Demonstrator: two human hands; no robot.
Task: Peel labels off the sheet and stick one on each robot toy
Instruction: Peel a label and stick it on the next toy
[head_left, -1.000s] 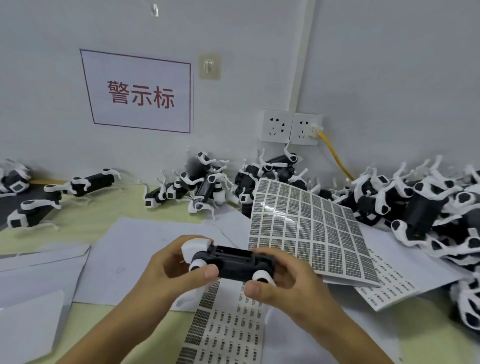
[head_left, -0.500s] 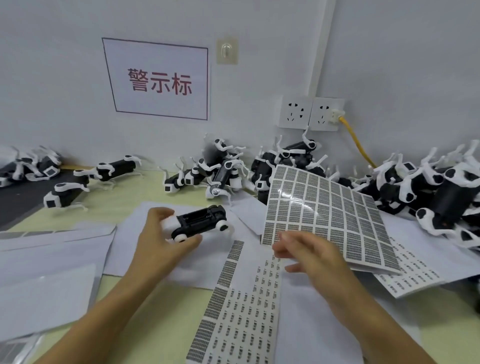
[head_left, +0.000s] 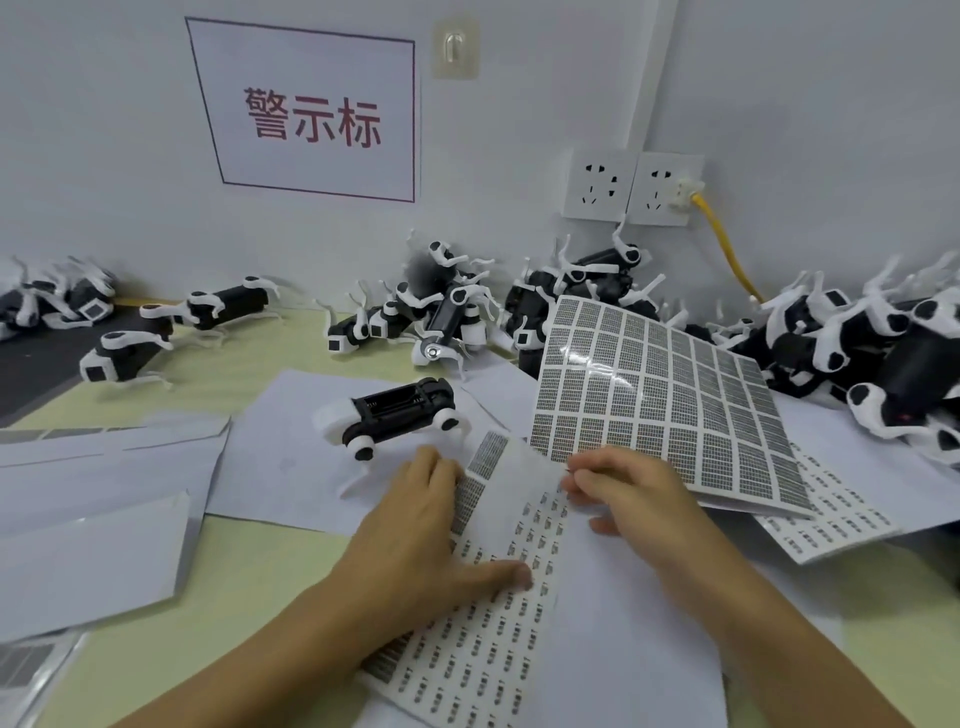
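Beyond the flat left hand (head_left: 410, 525), which pressed the label sheet (head_left: 498, 613), the robot toy (head_left: 397, 415) lay lengthwise left-right (belly up); the right hand (head_left: 618, 488) pinched the sheet's edge.

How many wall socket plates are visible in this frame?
2: a left socket plate and a right socket plate side by side on the wall; the right one has a yellow cable plugged in. None look hidden.

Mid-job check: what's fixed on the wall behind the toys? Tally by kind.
Sign: 1
Hook: 1
Sockets: 2
Yellow cable, plugged into the right socket: 1
Total: 5
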